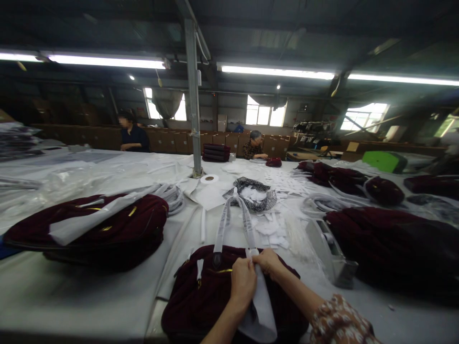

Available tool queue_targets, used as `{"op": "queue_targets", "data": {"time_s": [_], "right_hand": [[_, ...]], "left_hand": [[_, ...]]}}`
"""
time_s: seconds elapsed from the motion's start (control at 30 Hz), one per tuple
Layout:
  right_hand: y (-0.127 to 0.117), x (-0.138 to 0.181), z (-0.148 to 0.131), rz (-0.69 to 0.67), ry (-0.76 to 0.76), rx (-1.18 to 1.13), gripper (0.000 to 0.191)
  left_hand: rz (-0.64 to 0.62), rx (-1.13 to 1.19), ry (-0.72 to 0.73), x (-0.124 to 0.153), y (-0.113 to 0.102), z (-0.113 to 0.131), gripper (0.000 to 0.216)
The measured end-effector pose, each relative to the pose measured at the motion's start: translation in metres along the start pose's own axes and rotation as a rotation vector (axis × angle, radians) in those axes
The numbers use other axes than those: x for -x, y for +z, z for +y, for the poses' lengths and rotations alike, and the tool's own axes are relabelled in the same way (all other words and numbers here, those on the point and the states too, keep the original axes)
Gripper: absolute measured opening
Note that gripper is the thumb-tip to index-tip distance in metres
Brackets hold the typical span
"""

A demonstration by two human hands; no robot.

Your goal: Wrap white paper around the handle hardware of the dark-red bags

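Observation:
A dark maroon handbag (201, 306) lies in front of me on the white table, its handle (223, 224) stretched away from me and covered in whitish wrapping. At the right base of that handle my left hand (244, 279) and my right hand (268, 262) meet, fingers closed in a pinch. Between them is a strip of white wrapping (264, 306), which hangs down over the front of the bag. A zipper pull (199, 272) with a white cover shows left of my hands, near a gold zipper. The exact fingertip contact is partly hidden.
Another maroon bag (122, 224) lies at left, more bags (390, 234) at right beside a grey tape dispenser (332, 253). Beyond my bag are a black-and-white patterned bag (263, 203) of white scraps, a tape roll (209, 179) and a metal post (193, 105). Two people sit across the table.

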State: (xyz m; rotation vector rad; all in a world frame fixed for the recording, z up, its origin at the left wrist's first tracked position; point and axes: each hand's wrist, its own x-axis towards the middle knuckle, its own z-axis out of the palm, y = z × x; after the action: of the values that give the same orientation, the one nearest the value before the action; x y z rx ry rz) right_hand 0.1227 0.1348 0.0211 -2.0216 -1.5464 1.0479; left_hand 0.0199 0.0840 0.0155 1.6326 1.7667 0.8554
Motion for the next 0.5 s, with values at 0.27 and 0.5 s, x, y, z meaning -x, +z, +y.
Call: {"op": "queue_targets", "data": {"time_s": [0.27, 0.5], "right_hand": [[0.0, -0.005, 0.0, 0.059, -0.105, 0.114, 0.038], [-0.005, -0.006, -0.005, -0.003, -0.107, 0.096, 0.039]], "left_hand": [[-0.141, -0.324, 0.043, 0.017, -0.002, 0.023, 0.041], [-0.113, -0.241, 0.144, 0.015, 0.003, 0.02, 0.042]]}}
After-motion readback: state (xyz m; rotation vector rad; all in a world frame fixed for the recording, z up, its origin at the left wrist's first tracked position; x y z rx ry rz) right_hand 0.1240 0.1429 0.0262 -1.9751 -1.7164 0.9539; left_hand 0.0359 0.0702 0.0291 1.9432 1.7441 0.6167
